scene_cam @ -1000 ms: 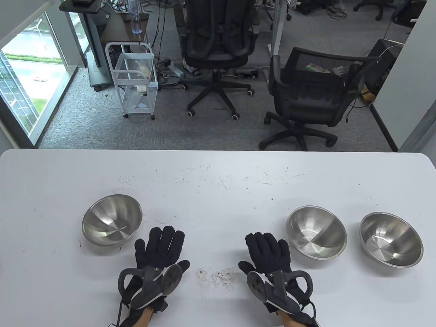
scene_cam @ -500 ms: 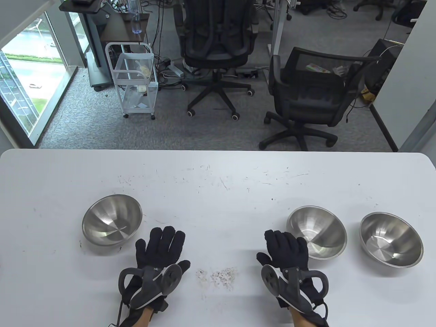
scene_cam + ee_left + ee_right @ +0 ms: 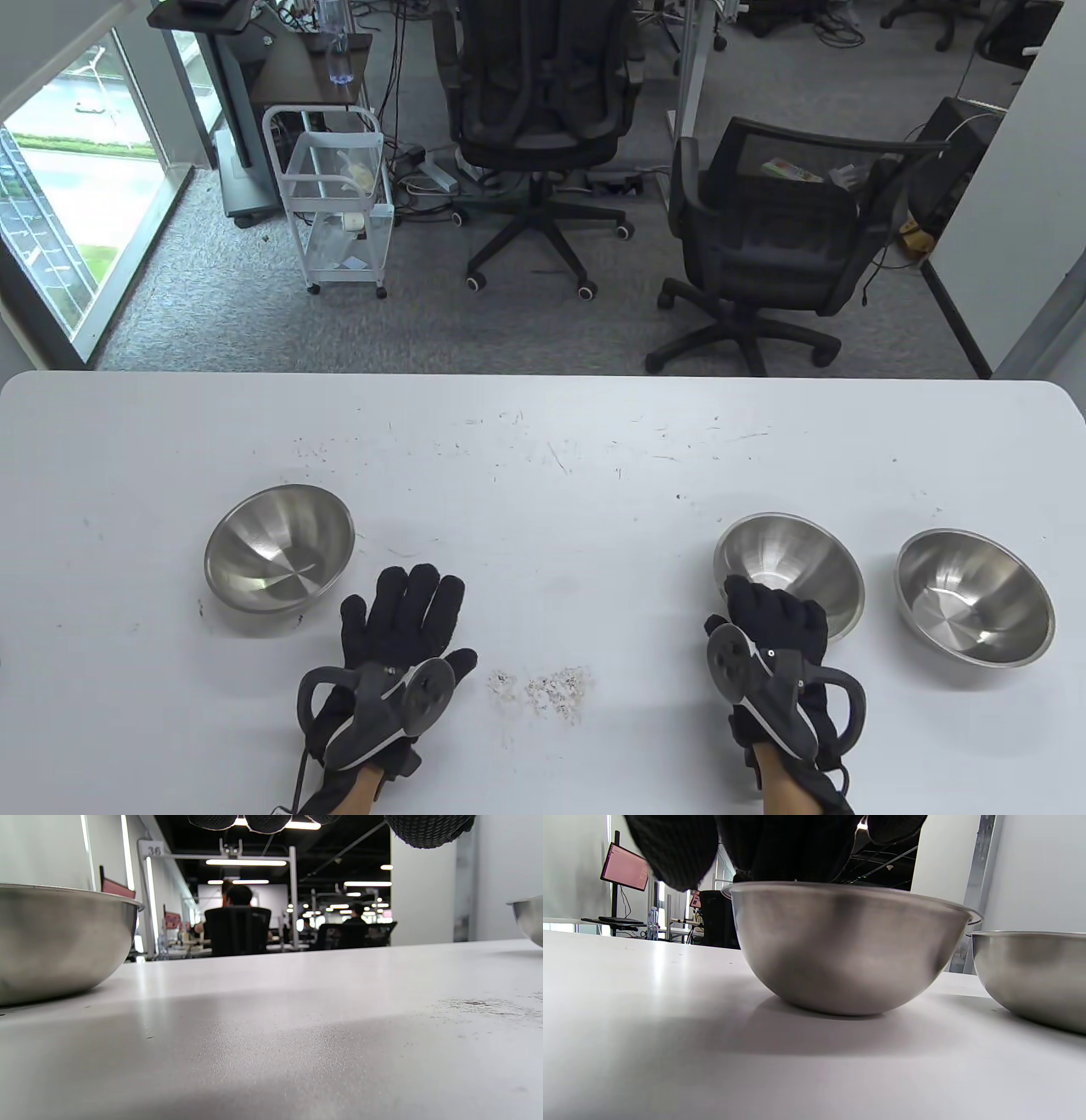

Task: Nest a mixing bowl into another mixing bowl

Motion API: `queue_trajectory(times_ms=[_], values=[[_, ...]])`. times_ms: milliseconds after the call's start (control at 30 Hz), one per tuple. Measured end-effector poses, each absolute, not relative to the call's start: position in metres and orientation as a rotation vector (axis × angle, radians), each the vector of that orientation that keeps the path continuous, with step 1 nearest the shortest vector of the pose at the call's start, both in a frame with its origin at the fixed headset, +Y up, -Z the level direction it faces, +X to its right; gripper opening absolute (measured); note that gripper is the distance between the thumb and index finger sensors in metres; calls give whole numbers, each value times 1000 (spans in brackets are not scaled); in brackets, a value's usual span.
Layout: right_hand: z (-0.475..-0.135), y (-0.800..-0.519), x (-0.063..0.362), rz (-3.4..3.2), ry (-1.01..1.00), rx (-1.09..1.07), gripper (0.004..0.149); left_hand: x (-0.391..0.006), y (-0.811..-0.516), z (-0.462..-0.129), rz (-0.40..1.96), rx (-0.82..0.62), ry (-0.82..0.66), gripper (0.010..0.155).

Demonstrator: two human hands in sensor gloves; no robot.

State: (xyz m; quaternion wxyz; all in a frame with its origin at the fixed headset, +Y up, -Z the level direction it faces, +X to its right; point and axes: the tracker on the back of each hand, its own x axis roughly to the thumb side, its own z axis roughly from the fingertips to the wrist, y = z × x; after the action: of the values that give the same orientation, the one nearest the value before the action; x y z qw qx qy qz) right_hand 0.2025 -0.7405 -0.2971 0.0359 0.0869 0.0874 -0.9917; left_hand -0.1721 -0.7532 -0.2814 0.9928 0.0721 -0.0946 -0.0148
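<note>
Black-gloved, the right hand point(image 3: 776, 624) sits nearest the camera on the white counter point(image 3: 543, 475), its fingers point(image 3: 768, 598) reaching over the near rim of the middle mixing bowl point(image 3: 793, 569). That bowl lies straight ahead of the hand, away from the person, and the right wrist view shows the fingers point(image 3: 780, 849) hanging down at the rim with the bowl point(image 3: 848, 946) seated flat on the counter. Whether the fingertips press on the steel or only hover over it cannot be told; the grip looks loosely curled, not closed, and it holds nothing yet.

Level with it on the other side, the left hand point(image 3: 403, 628) rests flat on the counter, fingers spread and empty. A patch of pale crumbs point(image 3: 543, 683) lies between the two hands.

A little farther out, the left mixing bowl point(image 3: 280, 548) stands just beyond and to the outside of the left hand, apart from it. The far-right mixing bowl point(image 3: 976, 594) stands just beside the middle one, a narrow gap between their rims, as the right wrist view also shows point(image 3: 1031, 976).

All three bowls are upright, round and separate, so no long axis matters. The right hand is clearly the nearer one to both right-side bowls, and the coming move likely turns on lifting the middle bowl by its near rim and carrying it sideways into its neighbour.

Beyond the counter stand two office chairs point(image 3: 764, 246).
</note>
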Motion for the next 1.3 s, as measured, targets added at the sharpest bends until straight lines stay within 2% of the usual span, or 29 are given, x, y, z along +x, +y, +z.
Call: queue_trajectory(times_ms=[367, 600, 833, 1067, 1300], values=[[-306, -750, 202, -3007, 218, 310, 37, -171, -753, -281, -28, 142, -191, 82], [-307, -750, 200, -2939, 385, 376, 29, -171, -752, -281, -25, 144, -191, 82], [-307, -750, 198, -2917, 442, 367, 28, -172, -752, -281, -21, 144, -189, 81], [-303, -745, 186, -2931, 509, 278, 28, -173, -752, -282, -14, 147, -185, 81], [-299, -740, 152, -2946, 605, 100, 28, -174, -750, -283, -18, 146, -176, 81]])
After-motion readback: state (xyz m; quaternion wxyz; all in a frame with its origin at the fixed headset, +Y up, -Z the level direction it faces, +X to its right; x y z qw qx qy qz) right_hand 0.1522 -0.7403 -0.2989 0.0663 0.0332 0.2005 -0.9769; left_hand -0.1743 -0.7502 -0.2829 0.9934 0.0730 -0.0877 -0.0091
